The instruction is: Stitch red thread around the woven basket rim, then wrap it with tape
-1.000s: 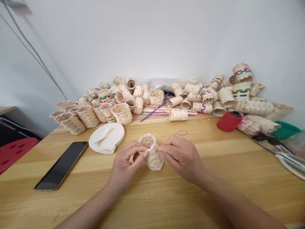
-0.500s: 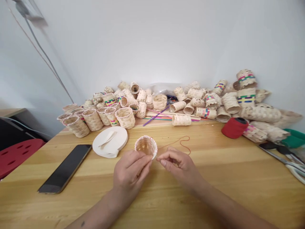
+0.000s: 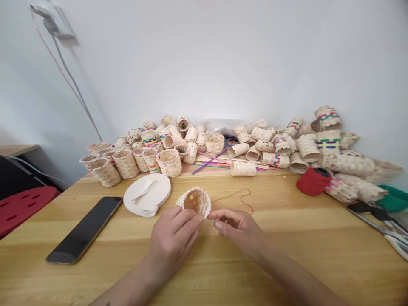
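Note:
My left hand (image 3: 175, 233) is closed on the near side of a small woven basket (image 3: 183, 199), which is tilted so that its mouth faces me. Red-and-white stitching runs around the basket's rim. At the rim's right edge, my right hand (image 3: 237, 225) touches it with the outstretched index finger. Its thumb sits lower, apart from that fingertip, and the other fingers are curled. Nothing shows between them. An orange-red thread (image 3: 247, 195) passes over the rim and trails in a loop across the table behind my right hand.
Left of the basket lie a roll of white strip (image 3: 130, 193) and a phone (image 3: 84, 229). Woven baskets (image 3: 126, 163) line the back, beside coloured strips (image 3: 208, 163). At right are a red thread spool (image 3: 310, 182), scissors (image 3: 397, 242) and a green container (image 3: 395, 199).
The basket has tipped, showing more of its left outer side. My right index finger has straightened and reached the rim, away from the thumb. The camera view has shifted slightly.

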Demonstrator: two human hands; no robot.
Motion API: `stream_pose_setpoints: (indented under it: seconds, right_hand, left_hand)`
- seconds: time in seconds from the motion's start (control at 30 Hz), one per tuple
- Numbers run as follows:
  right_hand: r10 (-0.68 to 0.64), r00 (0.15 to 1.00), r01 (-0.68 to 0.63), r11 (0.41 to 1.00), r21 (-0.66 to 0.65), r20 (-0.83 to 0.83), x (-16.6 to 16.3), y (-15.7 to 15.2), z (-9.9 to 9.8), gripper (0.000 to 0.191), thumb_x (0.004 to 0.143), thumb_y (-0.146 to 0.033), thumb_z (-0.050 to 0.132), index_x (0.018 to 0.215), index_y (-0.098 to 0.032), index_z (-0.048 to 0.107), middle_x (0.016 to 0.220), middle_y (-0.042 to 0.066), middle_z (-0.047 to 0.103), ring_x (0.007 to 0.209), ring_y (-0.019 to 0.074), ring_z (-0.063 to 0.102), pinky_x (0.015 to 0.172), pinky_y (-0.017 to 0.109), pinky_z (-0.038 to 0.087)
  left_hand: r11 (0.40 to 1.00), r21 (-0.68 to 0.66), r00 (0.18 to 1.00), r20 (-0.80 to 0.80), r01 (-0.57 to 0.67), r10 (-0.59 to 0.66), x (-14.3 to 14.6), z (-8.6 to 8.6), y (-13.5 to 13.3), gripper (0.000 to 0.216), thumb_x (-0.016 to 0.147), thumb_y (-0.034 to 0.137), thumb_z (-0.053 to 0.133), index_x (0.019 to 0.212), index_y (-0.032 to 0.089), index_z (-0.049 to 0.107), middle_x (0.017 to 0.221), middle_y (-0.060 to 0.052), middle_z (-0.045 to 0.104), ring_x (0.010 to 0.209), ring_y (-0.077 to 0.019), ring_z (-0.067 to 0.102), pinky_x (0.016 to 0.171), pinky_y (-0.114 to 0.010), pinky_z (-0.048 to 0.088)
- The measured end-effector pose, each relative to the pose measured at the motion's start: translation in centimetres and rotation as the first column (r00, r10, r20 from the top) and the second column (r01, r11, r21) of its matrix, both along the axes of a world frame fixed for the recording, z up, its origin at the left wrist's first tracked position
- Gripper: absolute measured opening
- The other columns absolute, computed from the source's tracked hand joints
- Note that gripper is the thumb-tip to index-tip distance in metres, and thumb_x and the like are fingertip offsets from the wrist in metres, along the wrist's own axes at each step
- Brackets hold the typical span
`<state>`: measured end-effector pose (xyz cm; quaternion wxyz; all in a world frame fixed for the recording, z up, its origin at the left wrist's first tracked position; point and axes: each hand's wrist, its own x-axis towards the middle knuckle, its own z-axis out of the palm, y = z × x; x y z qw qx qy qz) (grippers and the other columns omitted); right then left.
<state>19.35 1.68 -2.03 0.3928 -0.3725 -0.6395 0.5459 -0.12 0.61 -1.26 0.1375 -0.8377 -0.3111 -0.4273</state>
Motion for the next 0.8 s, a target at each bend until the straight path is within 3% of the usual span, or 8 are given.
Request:
stream_pose_setpoints:
  seconds: [0.23, 0.37, 0.43, 0.5, 0.53, 0.6, 0.8]
  right_hand:
    - [-0.122, 0.988, 0.133, 0.985, 0.11, -0.099, -0.8, -0.7, 0.4, 0.019, 0.078, -0.026, 0.058, 0.092, -0.02, 0.047, 0.07, -0.003, 0.052, 0.062, 0.0106, 0.048, 0.059, 0.023, 0.039]
    - [-0.184, 0.982, 0.163, 0.941, 0.297, 0.042, -0.3, -0.6, 0.5, 0.016, 0.083, -0.023, 0.056, 0.098, -0.021, 0.05, 0.075, -0.001, 0.058, 0.07, 0.0135, 0.055, 0.066, 0.026, 0.045]
    - [-0.272, 0.95, 0.161, 0.847, 0.506, 0.153, 0.4, -0.3, 1.0, 0.016, 0.086, -0.022, 0.057, 0.102, -0.022, 0.057, 0.086, 0.003, 0.063, 0.085, 0.0177, 0.058, 0.077, 0.033, 0.045]
    - [-0.383, 0.9, 0.136, 0.7, 0.702, 0.208, 1.0, -0.2, 1.6, 0.012, 0.088, -0.023, 0.056, 0.098, -0.023, 0.065, 0.101, 0.007, 0.063, 0.102, 0.0225, 0.054, 0.088, 0.04, 0.042]
    - [-0.424, 0.88, 0.12, 0.638, 0.761, 0.217, 1.2, -0.2, 2.0, 0.013, 0.09, -0.024, 0.055, 0.094, -0.023, 0.067, 0.108, 0.009, 0.061, 0.109, 0.0242, 0.051, 0.091, 0.043, 0.04]
    - [-0.457, 0.854, 0.077, 0.582, 0.809, 0.247, 1.2, -0.3, 2.4, 0.015, 0.091, -0.023, 0.054, 0.088, -0.022, 0.069, 0.118, 0.01, 0.056, 0.116, 0.0259, 0.046, 0.095, 0.046, 0.038]
    - [-0.426, 0.83, -0.005, 0.641, 0.768, 0.36, -0.2, -1.1, 2.2, 0.008, 0.086, -0.017, 0.058, 0.08, -0.019, 0.062, 0.116, 0.009, 0.053, 0.114, 0.0247, 0.046, 0.093, 0.043, 0.039]
  left_hand:
    - [0.997, -0.062, 0.998, 0.049, 0.047, -0.044, 0.6, -0.3, -0.3, 0.018, 0.081, 0.004, 0.06, 0.096, 0.014, 0.062, 0.077, -0.006, 0.064, 0.068, -0.0154, 0.052, 0.06, -0.027, 0.039]
    - [0.997, -0.05, 0.999, -0.011, 0.05, -0.051, 0.9, -0.5, -0.3, 0.015, 0.083, 0.006, 0.057, 0.094, 0.013, 0.062, 0.077, -0.006, 0.064, 0.066, -0.0152, 0.049, 0.057, -0.027, 0.036]
    - [0.999, -0.037, 0.999, -0.04, 0.025, -0.027, 0.9, -0.5, -0.2, 0.014, 0.084, 0.007, 0.056, 0.094, 0.014, 0.062, 0.075, -0.005, 0.064, 0.065, -0.0147, 0.047, 0.057, -0.027, 0.035]
    - [0.999, -0.026, 0.997, -0.07, 0.021, -0.023, 0.8, -0.4, -0.1, 0.013, 0.085, 0.007, 0.055, 0.094, 0.014, 0.062, 0.074, -0.004, 0.064, 0.064, -0.0145, 0.046, 0.057, -0.027, 0.033]
    - [0.999, -0.016, 0.996, -0.084, 0.03, -0.031, 0.8, -0.3, -0.1, 0.013, 0.085, 0.008, 0.055, 0.093, 0.015, 0.062, 0.074, -0.004, 0.064, 0.064, -0.0145, 0.046, 0.057, -0.028, 0.032]
    - [0.999, 0.006, 0.993, -0.107, 0.046, -0.045, 0.8, -0.2, -0.1, 0.012, 0.086, 0.008, 0.054, 0.092, 0.015, 0.062, 0.075, -0.004, 0.064, 0.064, -0.0148, 0.046, 0.057, -0.028, 0.031]
    - [0.997, 0.053, 0.989, -0.137, 0.054, -0.046, 1.2, -0.2, -0.4, 0.013, 0.089, 0.01, 0.049, 0.088, 0.014, 0.061, 0.07, -0.003, 0.062, 0.062, -0.0143, 0.044, 0.058, -0.03, 0.027]
